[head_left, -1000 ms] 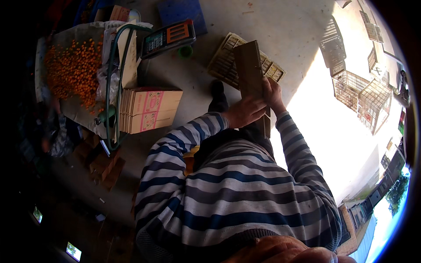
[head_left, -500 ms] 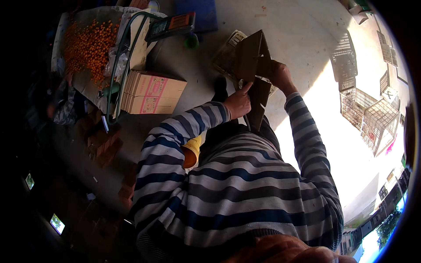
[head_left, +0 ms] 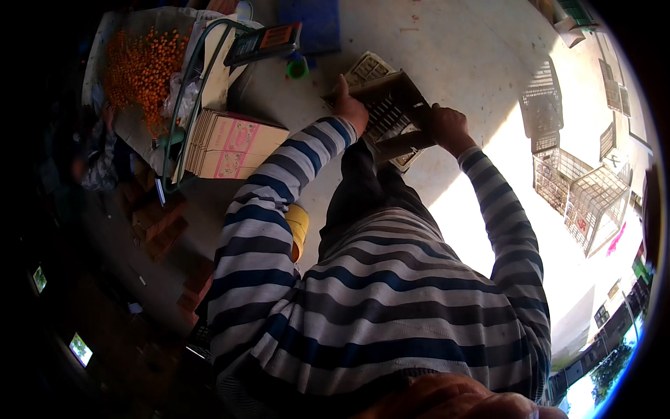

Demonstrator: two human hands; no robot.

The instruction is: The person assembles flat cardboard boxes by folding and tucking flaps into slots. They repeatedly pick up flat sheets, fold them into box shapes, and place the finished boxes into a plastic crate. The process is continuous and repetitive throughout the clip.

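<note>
I hold a brown cardboard box out in front of me with both hands, its open side turned toward me. My left hand grips its left edge, thumb up. Gripping the right edge is my right hand. Under the box lies a pale plastic crate on the concrete floor. My striped sleeves and dark trousers fill the middle of the view.
A stack of flat pink-printed cartons lies at the left. Behind it, orange fruit is heaped on a sheet, beside a scale and a green cup. Wire crates stand at right. A yellow tape roll lies near my leg.
The flat cardboard piece I held upright has been opened out into a box shape and tipped toward me. My hands have spread apart to its two sides.
</note>
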